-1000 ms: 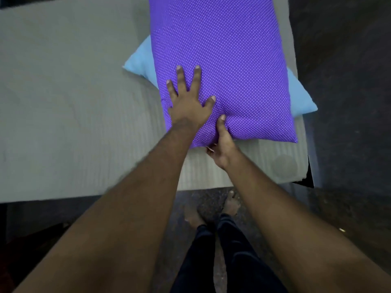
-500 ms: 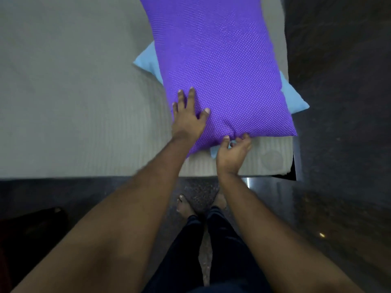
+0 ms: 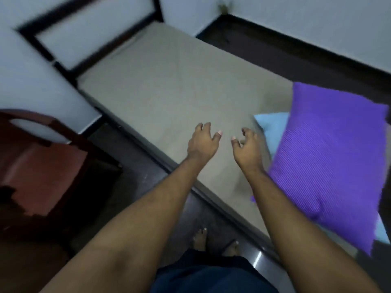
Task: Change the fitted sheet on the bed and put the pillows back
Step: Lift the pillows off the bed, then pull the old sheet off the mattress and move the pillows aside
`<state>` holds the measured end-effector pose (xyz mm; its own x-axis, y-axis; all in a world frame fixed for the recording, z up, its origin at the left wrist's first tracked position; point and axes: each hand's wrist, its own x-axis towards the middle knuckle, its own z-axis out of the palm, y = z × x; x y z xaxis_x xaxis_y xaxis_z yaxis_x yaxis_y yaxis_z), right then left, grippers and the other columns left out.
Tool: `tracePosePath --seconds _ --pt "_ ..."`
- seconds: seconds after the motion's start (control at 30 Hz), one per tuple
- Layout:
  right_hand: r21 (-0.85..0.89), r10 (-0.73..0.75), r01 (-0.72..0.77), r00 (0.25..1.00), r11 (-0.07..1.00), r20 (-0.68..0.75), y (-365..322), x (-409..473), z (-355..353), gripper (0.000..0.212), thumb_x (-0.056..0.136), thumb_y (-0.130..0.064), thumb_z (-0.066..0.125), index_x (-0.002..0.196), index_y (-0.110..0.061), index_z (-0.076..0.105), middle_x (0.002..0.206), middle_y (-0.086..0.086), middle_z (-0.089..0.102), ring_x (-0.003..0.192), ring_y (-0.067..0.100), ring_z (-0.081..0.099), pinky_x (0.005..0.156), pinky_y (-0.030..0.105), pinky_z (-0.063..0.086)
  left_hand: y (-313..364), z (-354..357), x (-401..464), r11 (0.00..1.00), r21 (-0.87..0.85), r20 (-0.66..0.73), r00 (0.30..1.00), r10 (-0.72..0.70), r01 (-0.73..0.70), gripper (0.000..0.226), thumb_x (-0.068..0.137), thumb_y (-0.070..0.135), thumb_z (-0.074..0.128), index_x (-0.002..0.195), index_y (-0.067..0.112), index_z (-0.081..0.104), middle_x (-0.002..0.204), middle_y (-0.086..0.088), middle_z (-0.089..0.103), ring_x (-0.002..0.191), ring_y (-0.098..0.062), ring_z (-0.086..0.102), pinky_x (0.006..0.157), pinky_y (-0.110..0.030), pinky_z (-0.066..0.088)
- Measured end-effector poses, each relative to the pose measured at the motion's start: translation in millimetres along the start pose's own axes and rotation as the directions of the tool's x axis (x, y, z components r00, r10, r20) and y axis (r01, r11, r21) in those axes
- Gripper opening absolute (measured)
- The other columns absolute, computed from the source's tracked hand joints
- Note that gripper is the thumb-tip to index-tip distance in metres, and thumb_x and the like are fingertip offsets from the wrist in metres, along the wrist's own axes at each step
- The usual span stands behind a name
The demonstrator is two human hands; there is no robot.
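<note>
A grey-beige fitted sheet [image 3: 169, 85] covers the bed, smooth and flat. At the right end lies a purple dotted pillow [image 3: 330, 161] on top of a light blue pillow [image 3: 273, 125], whose corners stick out from under it. My left hand [image 3: 203, 142] and my right hand [image 3: 246, 146] hover over the sheet just left of the pillows. Both have loosely curled fingers and hold nothing. Neither hand touches a pillow.
A dark bed frame with an end board [image 3: 88, 34] stands at the far left against a pale wall. A reddish wooden chair [image 3: 36, 157] sits at my left beside the bed. Dark floor [image 3: 285, 49] runs beyond the bed. My bare feet [image 3: 201, 240] stand at the bed's edge.
Both hands have come off the purple pillow and now hang free over the sheet. My view has swung left, so the pillows sit at the right and the whole bed shows.
</note>
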<state>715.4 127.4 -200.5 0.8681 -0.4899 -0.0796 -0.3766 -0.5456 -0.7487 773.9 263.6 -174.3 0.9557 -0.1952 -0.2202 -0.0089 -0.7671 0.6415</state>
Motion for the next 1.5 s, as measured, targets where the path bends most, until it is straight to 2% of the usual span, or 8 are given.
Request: tracePosePath --seconds 0.1,0.37,0.6,0.73,0.97,1.13,1.2,1.5 --pt "0.046 -0.111 0.105 0.984 0.993 0.142 -57 1 22 0.048 0.098 -0.026 0.062 0.14 -0.005 0.051 0.133 0.019 0.051 0.103 0.034 0.065 0.099 0.045 0.049 -27 -62 -16 0.995 -0.019 -0.111 0.988 -0.104 0.102 0.06 0.104 0.046 0.047 0.151 0.008 0.04 0.157 -0.016 0.036 0.14 -0.036 0.042 0.112 -0.044 0.037" --pt "0.092 -0.395 0.39 0.84 0.916 0.371 -182 1 67 0.05 0.101 -0.032 0.057 0.143 -0.007 0.047 0.141 0.016 0.047 0.118 0.033 0.059 0.104 0.044 0.047 -61 -176 -56 0.969 -0.128 -0.375 0.894 -0.246 0.213 0.057 0.105 0.042 0.049 0.149 0.007 0.041 0.153 -0.016 0.041 0.139 -0.032 0.042 0.111 -0.04 0.036" --pt "0.091 -0.473 0.503 0.716 0.86 0.514 -233 -14 123 0.049 0.1 -0.033 0.058 0.143 -0.01 0.048 0.142 0.015 0.045 0.118 0.032 0.06 0.104 0.045 0.047 -112 -206 -84 0.912 -0.252 -0.439 0.802 -0.405 0.323 0.055 0.103 0.041 0.051 0.146 0.007 0.045 0.151 -0.016 0.043 0.138 -0.031 0.044 0.112 -0.041 0.038" --pt "0.106 -0.497 0.537 0.663 0.837 0.56 -265 -16 171 0.05 0.1 -0.032 0.058 0.143 -0.009 0.047 0.142 0.017 0.045 0.118 0.033 0.06 0.105 0.045 0.047 -155 -234 -77 0.89 -0.265 -0.447 0.77 -0.455 0.372 0.057 0.104 0.043 0.049 0.15 0.01 0.04 0.153 -0.013 0.041 0.139 -0.03 0.043 0.112 -0.043 0.038" --pt "0.082 -0.484 0.548 0.647 0.833 0.589 -346 -7 267 0.051 0.099 -0.032 0.059 0.143 -0.01 0.046 0.141 0.017 0.045 0.119 0.034 0.06 0.105 0.049 0.047 -247 -307 -31 0.879 -0.267 -0.439 0.762 -0.476 0.394 0.059 0.104 0.044 0.049 0.152 0.011 0.039 0.153 -0.015 0.042 0.14 -0.032 0.043 0.113 -0.046 0.038" --pt "0.087 -0.487 0.532 0.682 0.842 0.545 -408 10 315 0.051 0.099 -0.032 0.059 0.143 -0.009 0.046 0.141 0.017 0.045 0.116 0.033 0.06 0.104 0.046 0.047 -298 -370 1 0.911 -0.175 -0.398 0.82 -0.412 0.373 0.056 0.103 0.042 0.05 0.148 0.009 0.043 0.148 -0.016 0.047 0.136 -0.033 0.046 0.11 -0.047 0.04" --pt "0.08 -0.482 0.526 0.696 0.847 0.532 -425 18 331 0.051 0.1 -0.031 0.059 0.143 -0.008 0.047 0.141 0.017 0.046 0.115 0.032 0.061 0.103 0.044 0.048 -311 -389 16 0.912 -0.169 -0.408 0.815 -0.411 0.375 0.052 0.104 0.042 0.049 0.143 0.008 0.046 0.142 -0.016 0.05 0.132 -0.033 0.049 0.107 -0.047 0.043" --pt "0.037 -0.453 0.517 0.71 0.855 0.539 -482 73 409 0.052 0.1 -0.031 0.059 0.145 -0.009 0.045 0.143 0.016 0.046 0.118 0.031 0.06 0.105 0.045 0.048 -349 -439 102 0.933 -0.143 -0.376 0.853 -0.361 0.331 0.055 0.105 0.041 0.048 0.149 0.009 0.04 0.149 -0.015 0.046 0.137 -0.031 0.045 0.112 -0.044 0.039"
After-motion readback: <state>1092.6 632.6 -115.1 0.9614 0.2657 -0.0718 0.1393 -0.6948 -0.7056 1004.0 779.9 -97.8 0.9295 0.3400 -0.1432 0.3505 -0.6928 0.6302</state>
